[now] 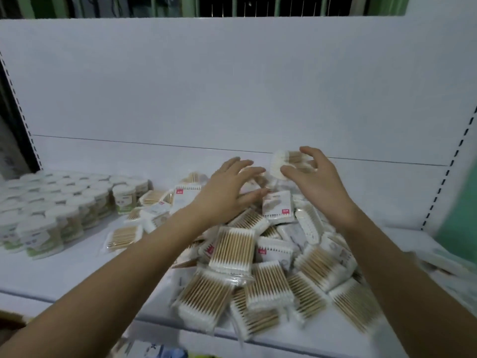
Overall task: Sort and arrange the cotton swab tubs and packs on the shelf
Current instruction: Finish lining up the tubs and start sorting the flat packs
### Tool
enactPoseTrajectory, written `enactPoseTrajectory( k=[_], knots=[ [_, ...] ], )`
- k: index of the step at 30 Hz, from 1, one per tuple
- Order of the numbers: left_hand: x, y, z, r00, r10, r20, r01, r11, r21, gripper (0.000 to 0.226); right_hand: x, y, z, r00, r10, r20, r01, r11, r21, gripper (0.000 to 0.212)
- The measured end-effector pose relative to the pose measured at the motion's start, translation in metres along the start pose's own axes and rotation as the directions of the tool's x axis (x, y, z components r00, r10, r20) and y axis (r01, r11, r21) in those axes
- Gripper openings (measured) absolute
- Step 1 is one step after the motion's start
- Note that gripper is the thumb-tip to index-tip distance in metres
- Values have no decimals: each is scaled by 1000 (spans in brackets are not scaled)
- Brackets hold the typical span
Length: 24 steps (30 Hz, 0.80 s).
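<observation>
Rightward, bare shelf point(387, 192) (packs point(258, 254) central)

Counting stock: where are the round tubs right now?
In the head view, the tubs stand grouped at the shelf's left end, just left of the pile of packs.

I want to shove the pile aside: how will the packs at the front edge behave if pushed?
The front packs look slick, so they would probably slide. They overhang the shelf edge, so some may drop. They seem light and flexible.
</observation>
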<state>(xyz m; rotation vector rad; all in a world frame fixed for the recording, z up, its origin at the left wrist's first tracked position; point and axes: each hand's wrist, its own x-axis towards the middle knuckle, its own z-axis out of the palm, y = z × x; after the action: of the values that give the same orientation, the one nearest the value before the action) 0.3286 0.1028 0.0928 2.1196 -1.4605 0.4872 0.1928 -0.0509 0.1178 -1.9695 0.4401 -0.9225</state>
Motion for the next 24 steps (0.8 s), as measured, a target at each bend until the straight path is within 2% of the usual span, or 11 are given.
enactPoseTrajectory(
  k=[1,3,5,7,8,12,16,21,24],
  knots=[
    [-26,3,-8,997,48,-54,-51,998,-47,50,-4,0,6,999,2,40,-4,999,45,56],
    [-85,9,-20,994,80,-78,-84,995,-48,46,-12,-1,22,992,1,123,-21,987,160,47],
    [-140,20,-23,999,44,29,-44,999,7,57,-19,-4,40,984,-3,176,-41,968,246,42],
    [-171,28,-20,973,-87,215,71,994,82,74,-24,-8,55,978,-4,209,-56,957,284,41],
    [-179,30,-15,955,-147,258,119,985,122,77,-26,-10,62,974,-5,225,-65,951,301,41],
    [-169,41,2,964,-248,99,218,945,244,67,-33,-23,80,964,-36,262,-61,934,352,41],
    [-154,55,21,922,-371,113,299,866,401,65,-37,-31,84,961,-69,269,-39,926,376,40],
    [-137,56,28,891,-443,96,405,874,269,77,-47,-21,86,961,-40,273,-61,935,350,42],
    [-124,54,30,877,-480,22,465,858,218,66,-52,-15,86,960,-31,277,-66,940,334,46]
  ],
)
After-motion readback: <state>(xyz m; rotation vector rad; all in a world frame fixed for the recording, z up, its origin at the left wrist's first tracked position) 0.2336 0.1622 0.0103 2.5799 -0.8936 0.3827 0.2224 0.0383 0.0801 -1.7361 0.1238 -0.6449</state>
